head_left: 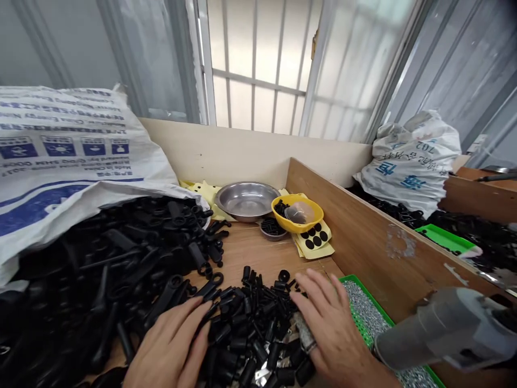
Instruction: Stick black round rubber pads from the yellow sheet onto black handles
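a white woven sack (60,140) is slumped at far left, spilling long black plastic pieces (109,269); the left hand (169,345) is laid open on them, unclenched; a heap of short black plastic sleeves (250,318) is touched by the loosely curved right hand (333,328), whose grasp cannot be told; a green plastic tray (355,283) of silver metal bits is just beside it; a grey power tool (444,328) is seen at near right

The white woven sack (68,134) at left is carrying inverted blue print, mostly too small to read, plus four blue pictogram squares. The white sack (407,164) at right is displaying large blue Chinese characters and an inverted numeral resembling 702.
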{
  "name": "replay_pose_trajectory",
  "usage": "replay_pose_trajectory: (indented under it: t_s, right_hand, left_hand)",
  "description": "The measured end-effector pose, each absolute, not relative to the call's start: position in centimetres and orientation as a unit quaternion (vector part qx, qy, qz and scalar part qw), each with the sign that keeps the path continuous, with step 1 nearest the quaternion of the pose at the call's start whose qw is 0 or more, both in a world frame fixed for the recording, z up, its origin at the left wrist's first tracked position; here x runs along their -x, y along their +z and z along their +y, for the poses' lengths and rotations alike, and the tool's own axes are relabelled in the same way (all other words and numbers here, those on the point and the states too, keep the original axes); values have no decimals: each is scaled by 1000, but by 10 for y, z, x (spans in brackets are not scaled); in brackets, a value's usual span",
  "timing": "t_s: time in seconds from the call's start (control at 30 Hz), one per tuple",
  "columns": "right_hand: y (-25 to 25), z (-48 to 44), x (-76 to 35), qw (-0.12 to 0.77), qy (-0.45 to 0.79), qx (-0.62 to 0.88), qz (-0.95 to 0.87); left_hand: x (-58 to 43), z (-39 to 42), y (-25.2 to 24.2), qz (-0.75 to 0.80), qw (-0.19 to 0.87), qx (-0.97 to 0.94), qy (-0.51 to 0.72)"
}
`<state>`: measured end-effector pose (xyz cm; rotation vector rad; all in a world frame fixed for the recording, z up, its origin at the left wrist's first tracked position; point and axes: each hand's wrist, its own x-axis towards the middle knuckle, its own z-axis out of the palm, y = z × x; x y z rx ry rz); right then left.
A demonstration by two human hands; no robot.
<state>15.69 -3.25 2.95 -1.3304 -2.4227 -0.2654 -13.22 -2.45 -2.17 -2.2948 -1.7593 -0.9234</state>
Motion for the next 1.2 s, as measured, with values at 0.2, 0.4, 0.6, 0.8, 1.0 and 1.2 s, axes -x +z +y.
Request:
replay_pose_trajectory:
  t_s: [0.2, 0.4, 0.6, 0.8, 1.0, 1.2]
  right_hand:
    - [18, -19, -147, 14, 39, 575, -817]
    - [16, -1, -150, -2, 35, 608, -793]
    - [7, 29, -151, 24, 41, 621, -782]
    - [1, 50, -152, 31, 51, 627, -777]
    - [4, 55, -160, 30, 67, 616, -784]
    - [10, 49, -161, 26, 76, 587, -806]
  left_hand:
    - [71, 59, 20, -612, -42, 787, -69]
    - [51, 105, 10, -613, -72, 787, 2]
    - [48, 114, 5, -589, -72, 805, 18]
    - [25, 114, 4, -488, -121, 864, -35]
    - [-13, 116, 0, -473, -177, 863, -14]
    - [-27, 123, -2, -492, -186, 850, 23]
